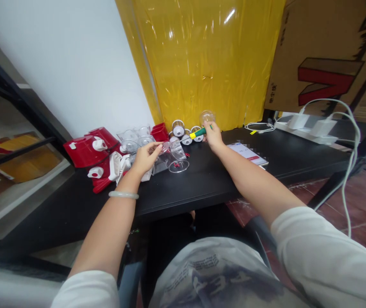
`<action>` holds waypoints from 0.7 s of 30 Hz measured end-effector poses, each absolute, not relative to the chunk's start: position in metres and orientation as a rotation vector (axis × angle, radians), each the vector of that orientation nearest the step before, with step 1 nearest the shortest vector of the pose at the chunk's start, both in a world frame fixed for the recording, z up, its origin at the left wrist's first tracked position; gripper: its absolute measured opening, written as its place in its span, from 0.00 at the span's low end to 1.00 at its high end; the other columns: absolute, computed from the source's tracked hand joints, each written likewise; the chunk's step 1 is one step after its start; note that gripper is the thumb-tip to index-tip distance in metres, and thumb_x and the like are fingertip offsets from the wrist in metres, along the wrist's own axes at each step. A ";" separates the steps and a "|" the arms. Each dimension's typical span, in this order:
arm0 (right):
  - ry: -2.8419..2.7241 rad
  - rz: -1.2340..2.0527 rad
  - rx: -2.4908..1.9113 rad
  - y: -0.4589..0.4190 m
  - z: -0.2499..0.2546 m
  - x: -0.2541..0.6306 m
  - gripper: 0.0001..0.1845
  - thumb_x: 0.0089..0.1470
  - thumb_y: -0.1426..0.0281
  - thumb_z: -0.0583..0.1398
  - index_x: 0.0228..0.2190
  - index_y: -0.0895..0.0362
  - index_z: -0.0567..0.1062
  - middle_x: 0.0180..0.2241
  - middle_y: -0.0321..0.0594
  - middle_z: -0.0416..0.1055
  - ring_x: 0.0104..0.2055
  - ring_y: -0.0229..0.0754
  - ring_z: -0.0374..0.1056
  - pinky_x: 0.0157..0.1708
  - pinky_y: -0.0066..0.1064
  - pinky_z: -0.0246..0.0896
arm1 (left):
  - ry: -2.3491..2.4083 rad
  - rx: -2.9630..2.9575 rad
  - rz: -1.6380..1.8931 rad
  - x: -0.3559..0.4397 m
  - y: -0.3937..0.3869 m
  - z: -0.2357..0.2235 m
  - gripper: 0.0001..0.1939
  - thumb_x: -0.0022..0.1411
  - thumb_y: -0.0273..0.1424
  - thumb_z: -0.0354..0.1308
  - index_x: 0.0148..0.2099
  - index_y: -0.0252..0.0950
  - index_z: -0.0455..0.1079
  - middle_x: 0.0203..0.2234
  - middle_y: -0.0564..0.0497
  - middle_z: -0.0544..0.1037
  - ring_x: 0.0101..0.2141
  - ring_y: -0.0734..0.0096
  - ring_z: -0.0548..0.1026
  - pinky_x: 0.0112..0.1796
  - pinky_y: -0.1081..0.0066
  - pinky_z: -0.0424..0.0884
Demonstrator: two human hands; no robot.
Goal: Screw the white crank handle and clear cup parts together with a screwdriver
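Note:
A screwdriver (198,133) with a green and yellow handle is gripped in my right hand (213,136), its shaft pointing left. Just beyond that hand's fingers is a clear round dome (207,116); I cannot tell whether they touch. My left hand (147,159) has its thumb and fingertips closed at the edge of a clear plastic part (166,147). Close by, a clear plastic cup-like piece (179,166) rests on the black table, with small red bits by it. Several round pieces with white centres (178,128) are stacked behind the screwdriver tip.
Red plastic housings (88,152) with white knobs are piled at left, beside clear cups (131,140) and a red box (159,132). A lit phone or tablet (247,153) lies right of my right hand. Further right are a power strip (307,131), cables and a cardboard box (324,55).

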State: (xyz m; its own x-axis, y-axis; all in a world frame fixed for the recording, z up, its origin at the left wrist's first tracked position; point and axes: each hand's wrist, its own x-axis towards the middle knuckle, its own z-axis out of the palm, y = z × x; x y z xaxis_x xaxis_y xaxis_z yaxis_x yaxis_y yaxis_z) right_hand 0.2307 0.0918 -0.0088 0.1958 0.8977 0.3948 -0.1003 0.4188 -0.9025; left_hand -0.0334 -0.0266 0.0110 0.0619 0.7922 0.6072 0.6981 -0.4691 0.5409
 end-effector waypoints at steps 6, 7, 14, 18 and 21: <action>-1.086 0.941 -0.877 0.092 -0.007 0.229 0.18 0.63 0.54 0.49 0.39 0.53 0.69 0.27 0.34 0.68 0.21 0.36 0.66 0.20 0.27 0.59 | 1.558 2.221 1.387 -0.035 -0.024 0.010 0.26 0.64 0.50 0.56 0.49 0.35 0.79 0.40 0.44 0.85 0.44 0.56 0.81 0.47 0.62 0.75; -1.077 0.959 -0.876 0.092 -0.007 0.229 0.16 0.63 0.58 0.48 0.39 0.54 0.69 0.29 0.34 0.69 0.22 0.36 0.67 0.20 0.27 0.60 | 1.559 2.223 1.387 -0.035 -0.024 0.010 0.26 0.64 0.50 0.56 0.49 0.34 0.79 0.40 0.44 0.85 0.43 0.56 0.81 0.47 0.62 0.75; -1.087 0.974 -0.875 0.089 -0.002 0.230 0.10 0.62 0.64 0.51 0.39 0.55 0.70 0.31 0.33 0.69 0.22 0.33 0.65 0.21 0.25 0.59 | 1.555 2.213 1.391 -0.035 -0.025 0.010 0.26 0.64 0.50 0.56 0.49 0.34 0.79 0.39 0.44 0.85 0.43 0.56 0.81 0.46 0.62 0.76; -1.086 0.972 -0.871 0.087 -0.001 0.230 0.08 0.62 0.63 0.55 0.36 0.54 0.69 0.26 0.30 0.66 0.19 0.31 0.61 0.19 0.24 0.57 | 1.560 2.221 1.393 -0.034 -0.025 0.010 0.25 0.64 0.50 0.56 0.49 0.34 0.79 0.39 0.44 0.85 0.44 0.56 0.80 0.45 0.62 0.76; -1.085 0.955 -0.865 0.088 -0.002 0.230 0.12 0.62 0.58 0.57 0.34 0.54 0.67 0.23 0.29 0.63 0.17 0.31 0.58 0.18 0.24 0.56 | 1.575 2.219 1.391 -0.034 -0.025 0.010 0.25 0.64 0.49 0.56 0.49 0.34 0.79 0.40 0.44 0.85 0.44 0.56 0.81 0.47 0.61 0.76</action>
State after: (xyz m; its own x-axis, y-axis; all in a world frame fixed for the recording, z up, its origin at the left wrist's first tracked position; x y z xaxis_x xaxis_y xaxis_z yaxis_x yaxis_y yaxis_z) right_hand 0.2298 0.0876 -0.0020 0.1804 0.9317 0.3154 -0.1950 0.3481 -0.9169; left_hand -0.0344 -0.0253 0.0104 0.0560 0.7863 0.6154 0.7082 -0.4657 0.5307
